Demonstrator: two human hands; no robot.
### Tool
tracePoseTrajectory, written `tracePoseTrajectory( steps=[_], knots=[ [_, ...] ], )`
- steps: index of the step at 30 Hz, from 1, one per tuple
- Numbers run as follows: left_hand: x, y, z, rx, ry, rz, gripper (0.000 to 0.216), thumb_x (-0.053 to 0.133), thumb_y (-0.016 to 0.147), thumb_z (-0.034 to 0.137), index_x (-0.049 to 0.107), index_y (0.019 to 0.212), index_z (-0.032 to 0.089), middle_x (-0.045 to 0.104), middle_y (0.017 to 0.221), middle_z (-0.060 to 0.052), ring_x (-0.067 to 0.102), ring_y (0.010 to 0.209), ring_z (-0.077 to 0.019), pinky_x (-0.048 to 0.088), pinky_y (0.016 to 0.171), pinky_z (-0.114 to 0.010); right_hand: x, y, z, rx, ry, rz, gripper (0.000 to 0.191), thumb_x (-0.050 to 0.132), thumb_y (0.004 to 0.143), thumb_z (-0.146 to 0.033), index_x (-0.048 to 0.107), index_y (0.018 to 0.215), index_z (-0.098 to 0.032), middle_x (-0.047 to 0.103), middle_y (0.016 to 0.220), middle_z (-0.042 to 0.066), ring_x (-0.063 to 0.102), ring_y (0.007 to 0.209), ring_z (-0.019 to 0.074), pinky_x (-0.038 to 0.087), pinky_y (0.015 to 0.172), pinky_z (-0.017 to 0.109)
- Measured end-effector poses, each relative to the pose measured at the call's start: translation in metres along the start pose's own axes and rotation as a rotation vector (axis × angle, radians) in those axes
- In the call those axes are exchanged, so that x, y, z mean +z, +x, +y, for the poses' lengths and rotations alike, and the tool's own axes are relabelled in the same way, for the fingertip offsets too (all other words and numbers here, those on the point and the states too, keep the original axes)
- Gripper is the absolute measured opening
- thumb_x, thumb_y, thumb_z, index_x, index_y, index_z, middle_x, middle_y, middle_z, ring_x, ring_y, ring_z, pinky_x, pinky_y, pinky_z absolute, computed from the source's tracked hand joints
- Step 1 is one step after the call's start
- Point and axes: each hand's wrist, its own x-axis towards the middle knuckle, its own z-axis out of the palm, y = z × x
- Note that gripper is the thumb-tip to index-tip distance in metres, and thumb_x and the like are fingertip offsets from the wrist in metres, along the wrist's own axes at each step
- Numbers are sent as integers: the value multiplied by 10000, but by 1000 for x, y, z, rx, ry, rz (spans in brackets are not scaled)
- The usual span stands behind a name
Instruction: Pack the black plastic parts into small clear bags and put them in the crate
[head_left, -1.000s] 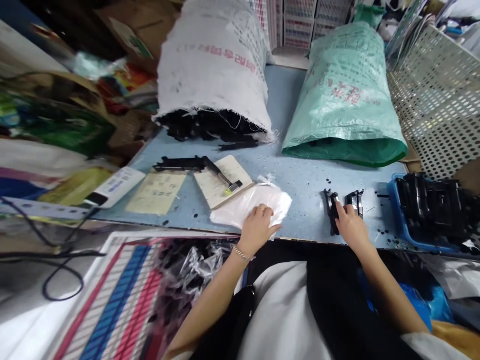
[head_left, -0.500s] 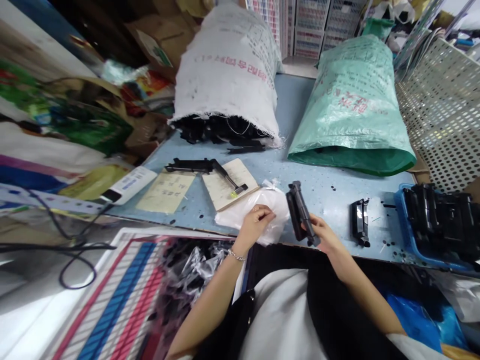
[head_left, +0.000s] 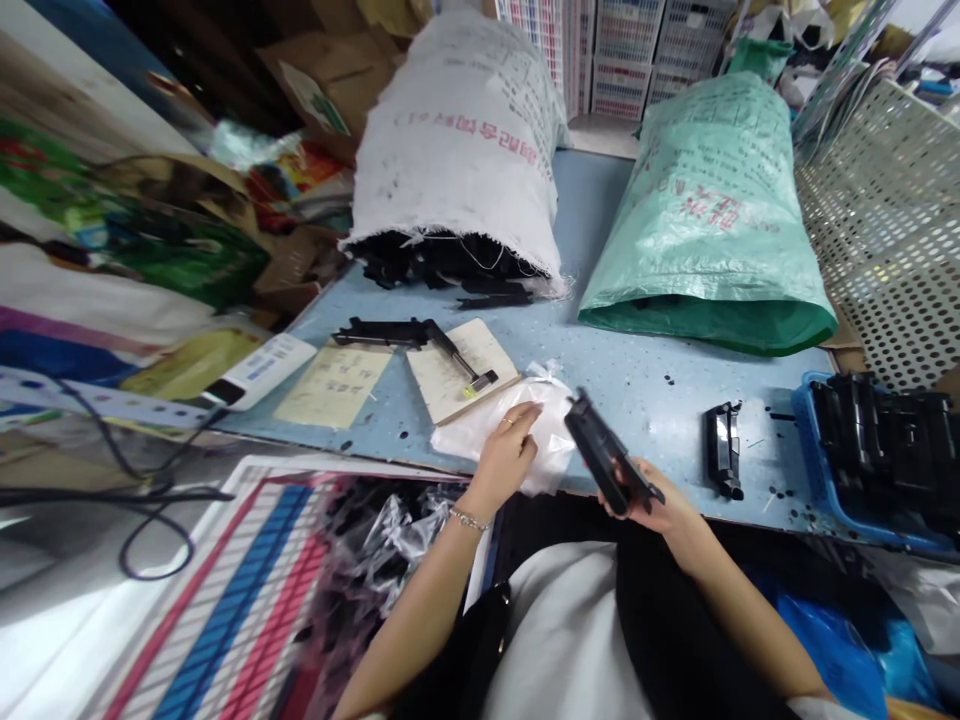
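Note:
My right hand (head_left: 658, 498) grips a long black plastic part (head_left: 604, 450), tilted with its far end up and to the left. The fingers wrap round its lower end. My left hand (head_left: 511, 450) hovers by a white plastic bag (head_left: 553, 420) at the table's front edge. Its index finger stretches forward, apart from the thumb, and nothing shows between them. A similar black part (head_left: 724, 450) lies on the table to the right. Past it, a blue basket (head_left: 814, 470) is heaped with black parts (head_left: 885, 430).
A white woven sack (head_left: 457, 140) of black parts and a green sack (head_left: 709, 220) lie at the back, mouths facing me. On the left are a notepad (head_left: 442, 390) with a metal-headed tool (head_left: 457, 358) on it, a paper note (head_left: 334, 385) and another black part (head_left: 379, 332).
My right hand has turned the black part, so another side of it faces up, and it sits slightly lower. My left hand's pinched fingers have spread apart.

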Motion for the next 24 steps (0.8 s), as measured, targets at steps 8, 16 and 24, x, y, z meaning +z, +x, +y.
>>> tracePoseTrajectory(
  steps=[8, 16, 24],
  knots=[
    [5, -18, 24, 125, 30, -168, 771, 400, 805, -16, 327, 1546, 184, 387, 1575, -144, 385, 1470, -231, 397, 1188, -396, 20, 29, 16, 132, 217, 84, 336, 856, 626, -325, 637, 827, -167, 654, 657, 8, 511, 481, 77, 293, 366, 167],
    [-4, -39, 21, 132, 142, -69, 847, 369, 845, -35, 151, 1608, 264, 371, 1601, -110, 388, 1472, -233, 414, 1180, -385, 24, 28, 18, 22, 214, 173, 372, 862, 593, -381, 608, 770, -175, 596, 573, 6, 458, 452, 79, 209, 355, 170],
    [24, -49, 69, 407, -5, -280, 928, 401, 815, -38, 23, 1615, 242, 337, 1617, -140, 386, 1473, -239, 437, 1165, -391, 26, 28, 27, -169, 238, 196, 359, 855, 609, -350, 541, 681, -194, 459, 538, -65, 413, 457, 56, 343, 400, 171]
  ],
)
